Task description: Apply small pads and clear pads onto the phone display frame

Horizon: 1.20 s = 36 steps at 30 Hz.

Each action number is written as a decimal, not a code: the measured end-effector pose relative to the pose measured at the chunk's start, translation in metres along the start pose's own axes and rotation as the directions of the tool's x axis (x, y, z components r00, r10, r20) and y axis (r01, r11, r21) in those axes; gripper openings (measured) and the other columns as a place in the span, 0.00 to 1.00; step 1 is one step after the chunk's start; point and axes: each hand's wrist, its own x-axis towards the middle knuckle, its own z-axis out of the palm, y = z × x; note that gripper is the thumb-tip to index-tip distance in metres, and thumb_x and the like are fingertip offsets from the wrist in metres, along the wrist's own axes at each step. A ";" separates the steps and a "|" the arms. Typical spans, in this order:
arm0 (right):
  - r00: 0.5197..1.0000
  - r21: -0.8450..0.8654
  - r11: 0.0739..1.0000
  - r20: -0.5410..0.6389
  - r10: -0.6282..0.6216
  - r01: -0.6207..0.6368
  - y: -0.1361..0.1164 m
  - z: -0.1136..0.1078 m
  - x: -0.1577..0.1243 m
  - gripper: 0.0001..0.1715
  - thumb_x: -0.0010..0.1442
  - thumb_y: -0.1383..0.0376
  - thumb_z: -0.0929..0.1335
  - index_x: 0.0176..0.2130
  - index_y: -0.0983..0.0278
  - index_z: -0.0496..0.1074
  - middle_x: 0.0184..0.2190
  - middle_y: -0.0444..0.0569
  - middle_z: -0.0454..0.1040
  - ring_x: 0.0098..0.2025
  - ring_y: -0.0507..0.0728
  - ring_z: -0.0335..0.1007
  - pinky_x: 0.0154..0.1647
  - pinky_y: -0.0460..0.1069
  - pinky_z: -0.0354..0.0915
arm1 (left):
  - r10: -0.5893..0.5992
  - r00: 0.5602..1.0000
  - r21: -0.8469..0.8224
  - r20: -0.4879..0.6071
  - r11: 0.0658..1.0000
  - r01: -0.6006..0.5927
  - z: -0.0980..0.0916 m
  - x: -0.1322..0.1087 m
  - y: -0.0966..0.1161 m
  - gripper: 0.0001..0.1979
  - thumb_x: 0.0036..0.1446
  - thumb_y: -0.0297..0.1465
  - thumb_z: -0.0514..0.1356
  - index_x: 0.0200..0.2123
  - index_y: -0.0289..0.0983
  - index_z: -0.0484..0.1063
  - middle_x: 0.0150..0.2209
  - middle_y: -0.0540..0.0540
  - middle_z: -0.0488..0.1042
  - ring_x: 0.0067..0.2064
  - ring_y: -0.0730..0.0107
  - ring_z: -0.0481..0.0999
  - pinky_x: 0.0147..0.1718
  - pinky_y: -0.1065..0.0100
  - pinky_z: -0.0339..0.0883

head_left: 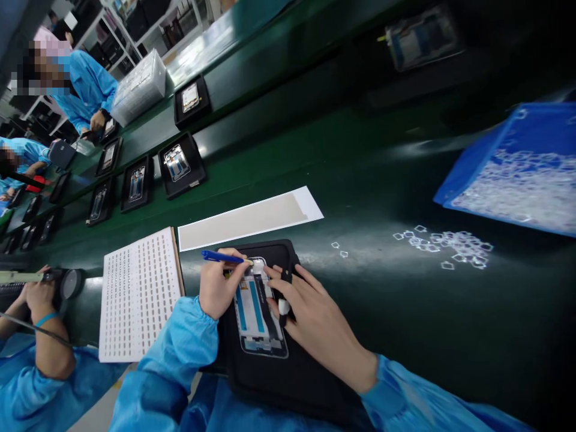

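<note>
A phone frame (256, 312) with blue strips and a dark ribbon lies in a black tray (310, 384) before me. My left hand (219, 287) is closed around a blue pen-like tool (220, 257), its tip end at the frame's upper edge. Over the frame's right side, my right hand (315, 306) holds a slim black tool (286, 276) with a white part between its fingers. The fingertips of the right hand rest at the frame's upper right. What lies directly under both sets of fingertips is too small to make out.
Left of the tray lies a white perforated sheet (139, 294); beyond it, a long pale strip sheet (243, 219). Small clear rings (463, 246) lie scattered at right, near a blue bin (486, 156). Trays with phone frames (177, 162) line the conveyor. Co-workers sit at left.
</note>
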 end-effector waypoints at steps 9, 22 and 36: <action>0.999 0.052 0.998 0.018 0.039 -0.039 0.000 -0.001 -0.002 0.13 0.66 0.73 0.59 0.49 0.66 0.65 0.51 0.57 0.73 0.55 0.63 0.69 0.59 0.65 0.63 | -0.031 1.000 0.074 0.003 0.997 0.030 0.004 0.001 -0.004 0.06 0.61 0.34 0.60 0.39 0.39 0.72 0.37 0.46 0.78 0.39 0.66 0.80 0.38 0.68 0.76; 0.999 0.057 0.998 0.025 0.038 -0.039 0.000 -0.003 -0.001 0.12 0.67 0.72 0.59 0.49 0.66 0.65 0.50 0.56 0.74 0.54 0.63 0.70 0.58 0.65 0.64 | 0.092 0.992 0.302 0.081 0.947 -0.112 0.007 0.003 0.001 0.04 0.62 0.33 0.59 0.38 0.39 0.72 0.38 0.45 0.78 0.40 0.64 0.79 0.40 0.67 0.73; 0.878 0.518 0.754 -0.012 0.479 -0.405 0.008 -0.026 0.001 0.13 0.70 0.60 0.60 0.49 0.60 0.69 0.32 0.47 0.77 0.36 0.57 0.76 0.41 0.54 0.74 | 0.141 0.947 0.635 0.290 0.711 -0.300 -0.017 -0.012 -0.007 0.16 0.59 0.27 0.57 0.50 0.44 0.74 0.33 0.48 0.65 0.33 0.68 0.68 0.30 0.67 0.65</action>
